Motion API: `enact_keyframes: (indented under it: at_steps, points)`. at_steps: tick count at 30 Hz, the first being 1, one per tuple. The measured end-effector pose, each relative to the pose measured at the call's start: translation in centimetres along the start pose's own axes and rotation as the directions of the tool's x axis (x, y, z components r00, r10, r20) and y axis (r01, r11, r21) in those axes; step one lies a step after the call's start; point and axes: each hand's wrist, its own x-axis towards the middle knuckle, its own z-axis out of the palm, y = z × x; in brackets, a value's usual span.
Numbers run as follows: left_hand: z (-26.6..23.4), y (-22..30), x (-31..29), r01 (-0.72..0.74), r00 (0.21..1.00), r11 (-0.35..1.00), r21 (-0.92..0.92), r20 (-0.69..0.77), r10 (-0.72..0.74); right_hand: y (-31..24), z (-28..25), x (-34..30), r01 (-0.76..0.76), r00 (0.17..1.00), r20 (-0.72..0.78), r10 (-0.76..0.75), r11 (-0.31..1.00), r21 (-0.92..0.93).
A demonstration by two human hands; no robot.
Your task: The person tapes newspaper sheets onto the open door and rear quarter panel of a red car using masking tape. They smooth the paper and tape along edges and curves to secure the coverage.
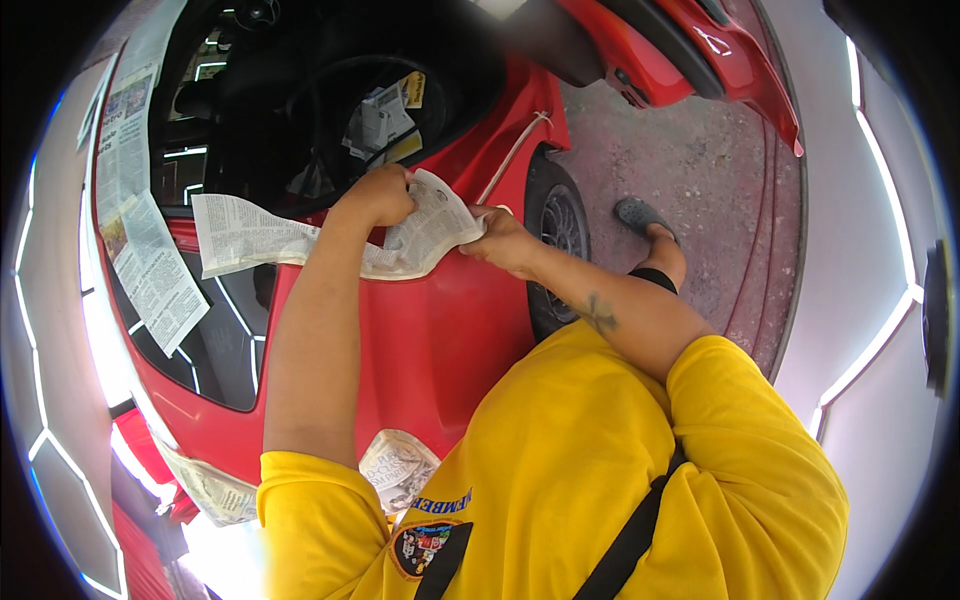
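fingers of the right hand (505,242) clamp one end of a long, creased strip of grey-white printed newspaper (438,222); those of the left hand (378,198) curl together at its edge, though whether they pinch it i cannot tell. the strip lies across the bodywork of a glossy red painted car (435,330), beside the car's dark cabin opening (300,110). being thin paper, it should handle as light, limp and easily torn, best held near both ends, with gentle, even tension.

Stained concrete floor (700,150) as landmark: dark red hose or cable (771,200) along its right side; pale wall (835,240), bright light strips (884,190) right of floor.
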Motion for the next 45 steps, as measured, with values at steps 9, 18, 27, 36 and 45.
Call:
enact_keyframes:
  at_steps: [9,18,27,36,45]
  points:
    - [-0.3,2.7,-4.2,0.015,0.962,0.967,0.255,-0.269,0.056,-0.3,-1.3,2.1,0.015,0.979,0.203,-0.010,1.000,-0.022]
    - [7.2,6.6,-18.9,-0.179,0.544,0.822,-0.541,-0.751,-0.375,-2.1,-3.0,2.3,-0.113,0.960,0.250,0.129,0.991,-0.078]
    - [14.9,6.6,-14.2,0.101,0.495,0.952,-0.288,-0.816,-0.300,-1.8,-5.8,5.9,-0.319,0.780,0.528,0.336,0.939,-0.127]
    - [19.4,7.2,-12.5,0.186,0.377,0.935,-0.302,-0.856,-0.352,0.3,-7.6,10.9,0.130,0.816,0.572,0.082,0.938,-0.321]
    - [22.1,8.2,-10.7,0.384,0.298,0.920,-0.079,-0.933,-0.205,-0.6,-5.0,18.2,0.598,0.574,0.774,-0.268,0.783,-0.172]
